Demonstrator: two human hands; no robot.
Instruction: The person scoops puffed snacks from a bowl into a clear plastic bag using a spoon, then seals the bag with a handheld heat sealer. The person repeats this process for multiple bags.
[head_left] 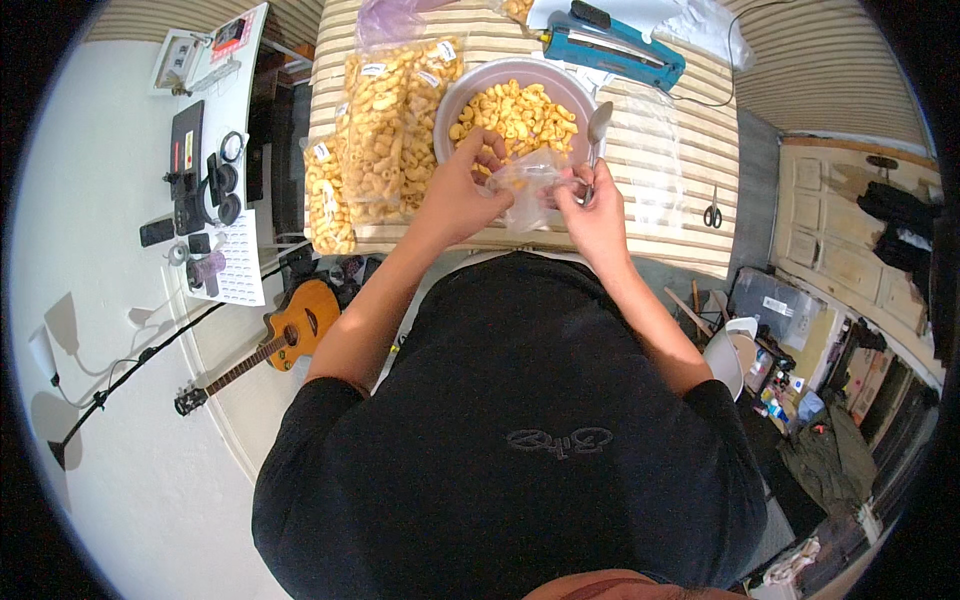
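Note:
A clear plastic bag with a few yellow snack pieces in it hangs between my two hands at the near edge of the table. My left hand grips the bag's left rim. Pinching the right rim is my right hand, which also holds a metal spoon pointing up. Just beyond the bag stands a round metal bowl filled with yellow puffed snacks.
Several filled, labelled snack bags lie left of the bowl on the striped table. A teal heat sealer sits at the back, scissors on the right. A guitar lies on the floor at left beside a white shelf.

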